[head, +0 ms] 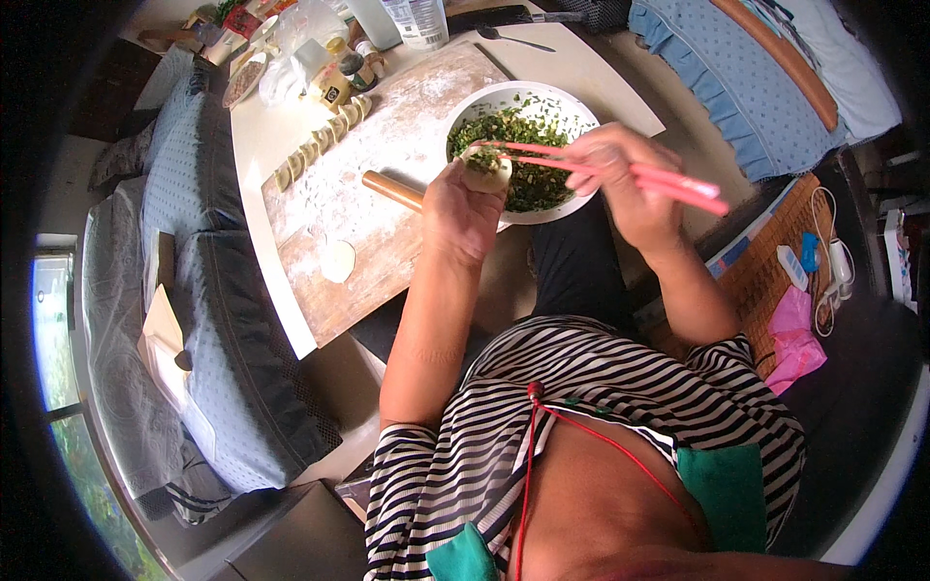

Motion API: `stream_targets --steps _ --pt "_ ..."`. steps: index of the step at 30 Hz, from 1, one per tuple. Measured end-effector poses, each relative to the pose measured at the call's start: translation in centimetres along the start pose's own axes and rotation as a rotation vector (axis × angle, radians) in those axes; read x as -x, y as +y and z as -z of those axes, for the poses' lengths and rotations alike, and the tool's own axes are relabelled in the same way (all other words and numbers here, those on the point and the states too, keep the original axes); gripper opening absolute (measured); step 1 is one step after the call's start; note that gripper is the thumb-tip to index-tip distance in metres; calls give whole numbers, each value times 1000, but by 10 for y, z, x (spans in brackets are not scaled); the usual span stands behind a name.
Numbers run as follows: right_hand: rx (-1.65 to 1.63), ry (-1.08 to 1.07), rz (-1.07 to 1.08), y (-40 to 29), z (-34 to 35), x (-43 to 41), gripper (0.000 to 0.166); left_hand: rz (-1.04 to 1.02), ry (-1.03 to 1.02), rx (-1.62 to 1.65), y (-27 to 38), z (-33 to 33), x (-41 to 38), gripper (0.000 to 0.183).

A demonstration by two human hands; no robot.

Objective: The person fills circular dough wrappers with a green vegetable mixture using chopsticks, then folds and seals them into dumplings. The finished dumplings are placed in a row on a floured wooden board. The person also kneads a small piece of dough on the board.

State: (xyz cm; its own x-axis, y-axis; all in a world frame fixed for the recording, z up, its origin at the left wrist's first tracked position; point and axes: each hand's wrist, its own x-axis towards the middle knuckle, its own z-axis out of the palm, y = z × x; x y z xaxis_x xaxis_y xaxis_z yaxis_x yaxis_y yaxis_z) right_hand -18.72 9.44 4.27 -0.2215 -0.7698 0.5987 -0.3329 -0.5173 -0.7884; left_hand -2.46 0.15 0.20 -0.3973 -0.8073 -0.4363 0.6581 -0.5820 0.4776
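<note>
On the palm of my left hand point(459, 218) rests a round dough wrapper point(488, 174) with some chopped green filling on it. My right hand point(628, 181) grips a pair of pink chopsticks point(676, 185), whose tips touch the filling in the wrapper. Behind both hands stands a white bowl point(465, 116) holding chopped green filling point(538, 185). A wooden rolling pin point(392, 190) lies left of my left hand, its near end hidden behind that hand. Farther left, a flat dough wrapper point(338, 261) lies on the floured wooden board point(378, 272).
A row of folded dumplings point(323, 141) lines the board's far left part. Beyond it are bottles point(356, 71), plastic bags point(290, 72) and a dish of brown food point(247, 80). A dark spoon point(516, 40) lies at the table's back. Blue-covered seats point(240, 348) flank the table.
</note>
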Motion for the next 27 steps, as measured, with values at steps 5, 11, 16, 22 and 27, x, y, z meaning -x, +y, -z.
stream_targets --steps 5,11,16,22,27 --pt "-21 212 -341 24 24 -1 40 1 8 44 8 7 -3 39" --pt "-114 206 -593 66 11 22 45 21 -43 86 11 12 -5 40" --pt "-258 221 -682 74 -3 29 46 18 45 105 15 12 -2 38" --pt "-373 285 -722 73 -4 31 46 2 36 112 22 15 5 36" --pt "-426 347 -754 68 -3 32 45 -61 102 100 28 6 15 39"
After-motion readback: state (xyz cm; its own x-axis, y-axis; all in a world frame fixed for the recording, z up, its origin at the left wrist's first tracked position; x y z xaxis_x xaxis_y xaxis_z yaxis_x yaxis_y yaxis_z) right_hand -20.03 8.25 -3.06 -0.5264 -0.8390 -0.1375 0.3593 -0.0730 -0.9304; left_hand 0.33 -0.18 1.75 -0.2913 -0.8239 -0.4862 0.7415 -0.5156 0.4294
